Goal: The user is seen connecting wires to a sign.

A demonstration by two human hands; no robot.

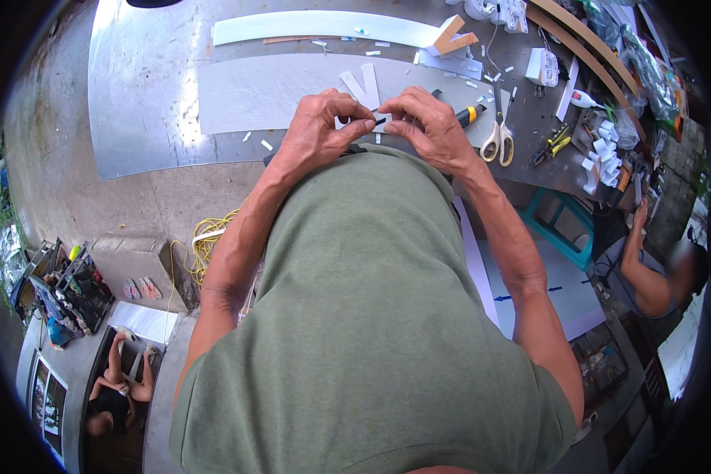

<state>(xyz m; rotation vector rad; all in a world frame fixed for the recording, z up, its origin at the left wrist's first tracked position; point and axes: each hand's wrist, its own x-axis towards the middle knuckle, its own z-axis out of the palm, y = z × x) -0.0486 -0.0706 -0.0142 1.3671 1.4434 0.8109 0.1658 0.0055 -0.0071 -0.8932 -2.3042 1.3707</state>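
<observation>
My left hand [321, 129] and my right hand [433, 133] meet over the near edge of the metal table, both closed in a pinch. Between their fingertips is a small thin black piece [380, 122]; the fingers cover part of it, and its kind cannot be made out. Just beyond my fingers, two narrow white strips [369, 83] lie in a V on a pale grey sheet [253, 91]. Right of my right hand are a yellow and black utility knife [470, 116] and white-handled scissors [498, 144].
A long white strip [316, 28] and wooden blocks [453, 38] lie farther back. Pliers [551, 146], white coiled pieces [603, 158] and white adapters [542, 67] sit at right. A teal stool [561, 225] stands below. One person [648, 268] works at right; another [118, 395] sits lower left.
</observation>
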